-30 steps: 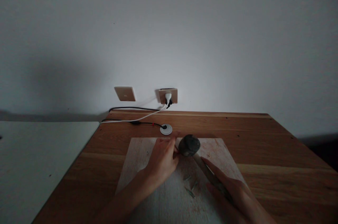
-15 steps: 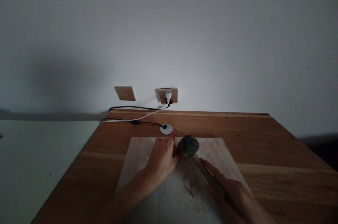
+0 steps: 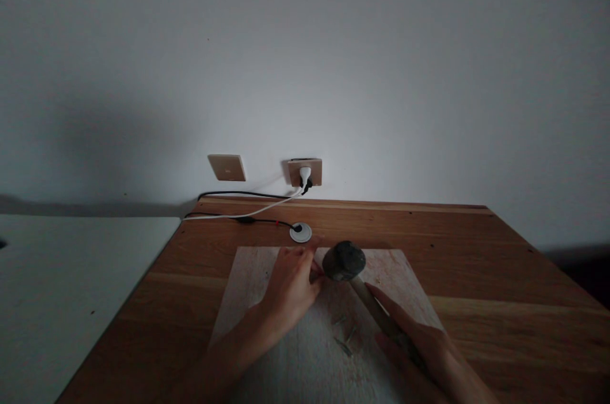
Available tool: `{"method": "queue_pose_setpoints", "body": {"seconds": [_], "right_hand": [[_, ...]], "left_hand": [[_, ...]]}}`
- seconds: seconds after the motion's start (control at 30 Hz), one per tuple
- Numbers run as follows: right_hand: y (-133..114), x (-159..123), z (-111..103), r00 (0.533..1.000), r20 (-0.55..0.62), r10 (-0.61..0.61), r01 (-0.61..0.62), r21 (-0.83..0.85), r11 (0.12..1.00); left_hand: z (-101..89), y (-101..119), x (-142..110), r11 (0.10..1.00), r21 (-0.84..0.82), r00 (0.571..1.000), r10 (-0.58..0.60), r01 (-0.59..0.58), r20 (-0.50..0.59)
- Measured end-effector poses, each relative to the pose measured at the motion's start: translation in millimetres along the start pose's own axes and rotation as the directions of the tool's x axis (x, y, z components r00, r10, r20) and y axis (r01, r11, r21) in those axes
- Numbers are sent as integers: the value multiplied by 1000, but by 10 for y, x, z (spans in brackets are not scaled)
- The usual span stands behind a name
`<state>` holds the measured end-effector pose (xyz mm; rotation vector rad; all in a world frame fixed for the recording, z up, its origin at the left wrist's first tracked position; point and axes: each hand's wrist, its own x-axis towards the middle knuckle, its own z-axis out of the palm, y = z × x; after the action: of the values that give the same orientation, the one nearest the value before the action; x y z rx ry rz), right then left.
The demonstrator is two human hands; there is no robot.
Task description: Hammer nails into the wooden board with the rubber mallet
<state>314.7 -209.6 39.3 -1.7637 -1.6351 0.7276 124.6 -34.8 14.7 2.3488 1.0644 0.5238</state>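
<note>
My right hand (image 3: 419,340) is closed round the handle of a mallet (image 3: 344,260) with a dark, rounded head. The mallet head hangs over the far part of a pale, worn board (image 3: 286,366), just right of my left hand (image 3: 293,280). Curled over the board, my left hand has its thumb and fingers brought together beside the mallet head. Whatever lies between those fingers is hidden or too small to name. Several thin, greenish-grey slivers (image 3: 343,345) lie on the board between my hands.
The board rests on a brown wooden table (image 3: 500,277) against a pale wall. Behind it are a round cable grommet (image 3: 300,232), a white cable (image 3: 257,211) and a wall socket (image 3: 314,169) with plugs. A white surface (image 3: 71,289) adjoins on the left.
The mallet head has shifted slightly to the right, away from my left fingers. My left hand has stayed nearly in place, and the slivers lie as before.
</note>
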Motion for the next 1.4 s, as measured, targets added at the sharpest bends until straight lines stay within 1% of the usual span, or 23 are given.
{"method": "queue_pose_setpoints", "body": {"seconds": [0.27, 0.37, 0.47, 0.57, 0.77, 0.93, 1.13, 1.3, 1.4], "right_hand": [[2, -23, -7, 999, 23, 43, -43, -7, 999], [37, -28, 11, 1000, 6, 30, -30, 7, 1000], [109, -39, 31, 1000, -19, 11, -11, -14, 1000], [153, -41, 29, 1000, 1, 15, -15, -24, 1000], [137, -38, 11, 1000, -28, 9, -9, -3, 1000], [143, -35, 32, 1000, 3, 28, -28, -8, 1000], [135, -12, 24, 1000, 2, -11, 11, 22, 1000], [248, 3, 8, 998, -26, 58, -59, -30, 998], [278, 35, -9, 996, -61, 59, -57, 26, 998]], "left_hand": [[-26, 13, 1, 1000, 29, 1000, 2, -2, 5], [-38, 23, 7, 999, 37, 1000, -8, 7, 15], [-39, 35, 6, 1000, 26, 1000, -18, 17, 22], [-33, 41, 3, 1000, 13, 1000, -19, 18, 23], [-31, 39, -1, 1000, -4, 1000, -12, 13, 22], [-34, 40, 7, 999, 24, 999, -30, 29, 42], [-27, 18, 4, 1000, 23, 1000, 2, -2, 24], [-16, 18, -14, 999, 31, 1000, 19, -20, 12], [-9, 28, -14, 999, 34, 999, 32, -32, 3]]}}
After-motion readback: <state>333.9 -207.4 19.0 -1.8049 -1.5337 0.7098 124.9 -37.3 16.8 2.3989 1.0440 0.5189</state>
